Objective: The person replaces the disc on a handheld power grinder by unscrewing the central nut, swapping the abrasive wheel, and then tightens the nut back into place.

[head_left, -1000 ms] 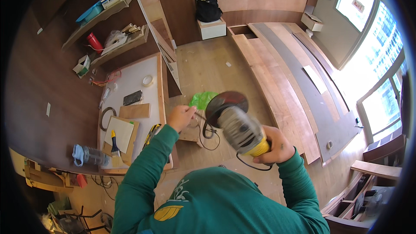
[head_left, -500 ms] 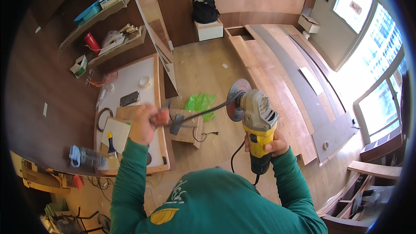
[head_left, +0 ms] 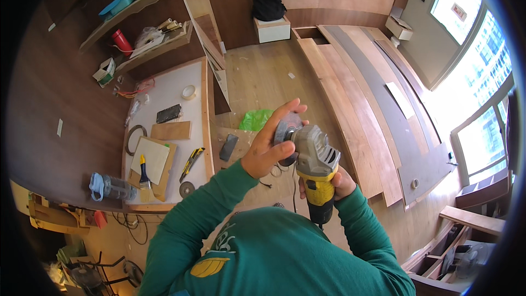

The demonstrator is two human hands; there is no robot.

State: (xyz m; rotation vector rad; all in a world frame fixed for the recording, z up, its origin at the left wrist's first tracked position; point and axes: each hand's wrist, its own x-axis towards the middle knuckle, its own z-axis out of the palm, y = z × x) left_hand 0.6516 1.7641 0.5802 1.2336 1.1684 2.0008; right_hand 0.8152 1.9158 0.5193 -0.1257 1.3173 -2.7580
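My right hand (head_left: 343, 182) is wrapped around the yellow and black body of an angle grinder (head_left: 318, 178), which I hold upright in front of me. At its grey head sits a round disc (head_left: 285, 131), turned toward my left. My left hand (head_left: 268, 145) is against this disc, with the fingers stretched along its upper side and the thumb across its lower part. Part of the disc is hidden by that hand. Below the grinder hangs its black cord (head_left: 296, 192).
To the left a white-topped bench (head_left: 164, 85) holds a tape roll (head_left: 188, 92), a paintbrush (head_left: 144, 172), a yellow utility knife (head_left: 192, 163) and a loose disc (head_left: 187, 189). A green plastic bag (head_left: 255, 120) lies on the floor. Wood panels (head_left: 350, 98) form a low platform at right.
My left hand has moved right from the cord, let it go, and come to the disc. The grinder has shifted slightly left and down. The knife and loose disc on the bench are now uncovered.
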